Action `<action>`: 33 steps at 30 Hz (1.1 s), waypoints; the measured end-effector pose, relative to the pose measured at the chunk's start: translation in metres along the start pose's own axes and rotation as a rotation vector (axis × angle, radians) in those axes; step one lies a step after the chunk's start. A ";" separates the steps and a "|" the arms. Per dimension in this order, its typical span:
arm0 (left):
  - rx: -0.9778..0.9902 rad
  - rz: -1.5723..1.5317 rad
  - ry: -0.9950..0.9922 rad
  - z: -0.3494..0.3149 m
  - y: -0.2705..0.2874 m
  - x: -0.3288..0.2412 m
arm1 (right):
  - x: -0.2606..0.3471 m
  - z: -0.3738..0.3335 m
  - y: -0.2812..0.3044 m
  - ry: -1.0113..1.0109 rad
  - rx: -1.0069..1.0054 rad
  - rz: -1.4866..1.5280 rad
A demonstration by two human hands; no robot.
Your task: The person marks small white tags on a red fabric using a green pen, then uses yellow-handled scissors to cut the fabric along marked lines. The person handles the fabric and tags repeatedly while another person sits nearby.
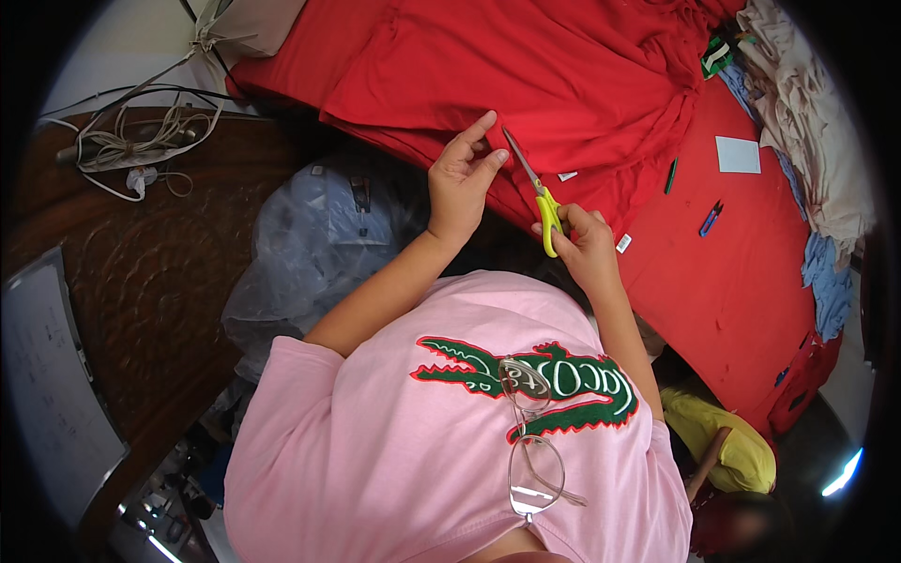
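Observation:
My left hand [463, 174] pinches the near edge of a stack of red fabric [526, 75] spread over the table, thumb and fingers closed on the cloth. My right hand [584, 242] holds yellow-handled scissors [535, 192]. Their blades point up and left, and the tip sits at the fabric edge right beside my left fingertips. I wear a pink shirt with a green crocodile patch, and a pair of glasses [533, 441] hangs at my chest.
A red table cover [741, 281] carries a white paper square [738, 155], a green marker [671, 175], a blue pen [710, 218] and small white tags. Beige and blue cloth piles lie far right. A clear plastic bag [310, 244], a dark wooden surface [141, 272] and tangled cords [141, 141] are left.

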State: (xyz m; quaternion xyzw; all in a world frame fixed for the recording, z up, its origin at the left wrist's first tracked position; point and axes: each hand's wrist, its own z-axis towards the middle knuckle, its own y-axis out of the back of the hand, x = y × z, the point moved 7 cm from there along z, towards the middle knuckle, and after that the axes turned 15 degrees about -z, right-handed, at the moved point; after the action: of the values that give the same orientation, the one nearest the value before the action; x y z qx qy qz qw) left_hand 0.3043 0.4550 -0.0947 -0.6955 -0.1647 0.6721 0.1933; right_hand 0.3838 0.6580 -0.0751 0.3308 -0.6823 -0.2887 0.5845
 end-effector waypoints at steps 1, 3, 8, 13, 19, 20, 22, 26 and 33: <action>0.001 -0.001 0.014 0.001 0.001 -0.001 | 0.003 0.000 0.003 0.024 -0.021 -0.014; 0.030 0.000 0.021 0.001 -0.002 -0.003 | 0.011 0.001 0.009 0.073 -0.063 -0.043; 0.079 -0.061 0.045 -0.002 -0.006 -0.011 | 0.017 0.012 0.007 0.100 -0.004 -0.135; 0.097 -0.096 0.061 -0.003 -0.001 -0.010 | 0.017 0.014 -0.001 0.077 0.004 0.027; 0.068 -0.130 0.061 -0.005 -0.003 -0.015 | 0.005 0.013 -0.011 0.032 0.100 0.034; 0.063 -0.127 0.056 -0.006 -0.003 -0.015 | 0.005 0.013 -0.012 0.030 0.104 0.030; 0.055 -0.122 0.047 -0.006 -0.001 -0.013 | 0.004 0.013 -0.012 0.030 0.101 0.037; 0.020 -0.051 0.001 -0.001 0.005 -0.009 | 0.006 0.012 -0.010 0.036 0.064 0.031; 0.012 0.017 0.007 0.006 0.020 -0.006 | 0.029 0.016 0.002 0.121 -0.006 -0.045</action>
State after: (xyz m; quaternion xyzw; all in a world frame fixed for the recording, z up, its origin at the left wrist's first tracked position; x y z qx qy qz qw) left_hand 0.2978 0.4343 -0.0992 -0.6980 -0.1539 0.6724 0.1924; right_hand 0.3651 0.6369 -0.0582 0.3612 -0.6371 -0.2833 0.6191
